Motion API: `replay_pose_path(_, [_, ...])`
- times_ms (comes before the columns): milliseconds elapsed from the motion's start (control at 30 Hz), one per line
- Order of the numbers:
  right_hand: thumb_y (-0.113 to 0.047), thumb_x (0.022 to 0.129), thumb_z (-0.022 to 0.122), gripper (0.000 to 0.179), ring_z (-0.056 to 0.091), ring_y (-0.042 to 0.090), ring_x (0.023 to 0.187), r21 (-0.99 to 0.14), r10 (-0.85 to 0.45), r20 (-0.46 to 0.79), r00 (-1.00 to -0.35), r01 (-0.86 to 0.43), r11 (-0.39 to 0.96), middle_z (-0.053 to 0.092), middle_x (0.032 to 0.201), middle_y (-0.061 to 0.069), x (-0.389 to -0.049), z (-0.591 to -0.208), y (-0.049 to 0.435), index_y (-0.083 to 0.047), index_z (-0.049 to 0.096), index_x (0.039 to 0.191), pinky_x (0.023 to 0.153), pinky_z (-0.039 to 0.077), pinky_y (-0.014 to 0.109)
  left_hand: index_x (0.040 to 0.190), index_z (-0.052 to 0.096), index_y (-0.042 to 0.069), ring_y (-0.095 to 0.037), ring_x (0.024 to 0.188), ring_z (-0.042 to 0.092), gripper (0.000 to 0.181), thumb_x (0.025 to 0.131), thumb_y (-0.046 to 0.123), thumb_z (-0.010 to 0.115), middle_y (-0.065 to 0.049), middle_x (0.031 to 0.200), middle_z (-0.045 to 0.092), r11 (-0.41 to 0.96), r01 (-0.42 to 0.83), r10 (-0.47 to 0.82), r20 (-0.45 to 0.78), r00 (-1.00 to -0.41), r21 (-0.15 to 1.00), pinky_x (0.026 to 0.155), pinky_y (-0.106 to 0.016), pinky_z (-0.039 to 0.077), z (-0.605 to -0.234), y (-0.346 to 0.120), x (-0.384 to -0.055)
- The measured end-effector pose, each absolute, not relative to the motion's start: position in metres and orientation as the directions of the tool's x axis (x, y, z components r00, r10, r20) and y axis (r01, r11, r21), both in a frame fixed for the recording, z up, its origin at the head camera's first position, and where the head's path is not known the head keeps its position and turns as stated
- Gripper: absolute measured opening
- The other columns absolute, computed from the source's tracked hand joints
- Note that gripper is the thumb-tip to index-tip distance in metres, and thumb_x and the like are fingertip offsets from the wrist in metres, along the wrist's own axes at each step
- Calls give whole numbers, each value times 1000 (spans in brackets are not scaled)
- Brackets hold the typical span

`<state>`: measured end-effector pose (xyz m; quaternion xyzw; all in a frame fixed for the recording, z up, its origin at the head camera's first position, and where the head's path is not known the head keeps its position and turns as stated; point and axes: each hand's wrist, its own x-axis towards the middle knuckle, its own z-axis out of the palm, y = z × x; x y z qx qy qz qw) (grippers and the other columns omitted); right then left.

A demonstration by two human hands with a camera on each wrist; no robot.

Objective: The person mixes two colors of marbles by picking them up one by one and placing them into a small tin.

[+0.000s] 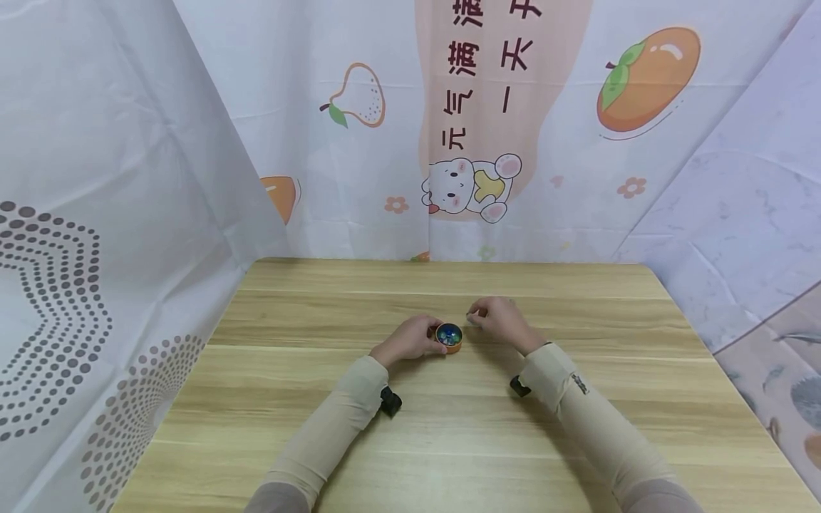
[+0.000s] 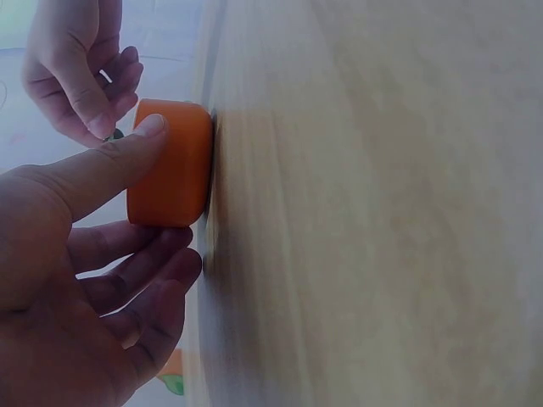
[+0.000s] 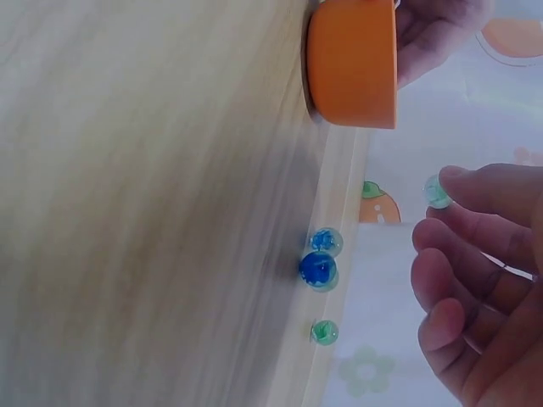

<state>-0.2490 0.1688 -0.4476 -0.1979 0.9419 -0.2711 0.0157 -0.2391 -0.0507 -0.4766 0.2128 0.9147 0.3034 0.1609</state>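
Observation:
My left hand (image 1: 412,338) holds a small round orange bowl (image 1: 453,349) on the table, thumb on one side and fingers round the other. Blue and green glass marbles (image 1: 448,333) show inside it in the head view. Just right of the bowl, my right hand (image 1: 503,322) pinches a pale green glass marble (image 3: 437,192) between thumb and forefinger, raised over the tabletop. Several more marbles lie on the wood near that hand in the right wrist view, among them a dark blue one (image 3: 317,268) and a green one (image 3: 324,331).
The light wooden table (image 1: 423,442) ends at a back edge against a hanging white cloth (image 1: 372,164) printed with fruit, a cartoon animal and writing. More patterned cloth hangs along the left and right sides. Black straps (image 1: 390,401) sit at the wrists.

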Motion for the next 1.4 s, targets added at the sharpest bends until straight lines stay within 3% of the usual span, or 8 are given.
replay_pose_path(567, [-16,90,69,13,61,12,72,-503,-444,82,-892,-422,754,72,83,6,-244,-453,163,-6,75,96,64,49,28,129,61,5,-17,99,60,52,84,25,77,-7,115,67,703,275,488,-163,-858,656,91,-35,49,-477,-50,-238])
replay_pose_path(1400, [-14,91,68,13,52,9,68,-530,-486,39,-873,-430,731,67,79,2,-241,-459,162,-6,74,98,60,43,24,129,62,6,-15,98,60,51,84,26,77,-5,113,67,697,291,500,-153,-853,655,90,-34,49,-477,-51,-239])
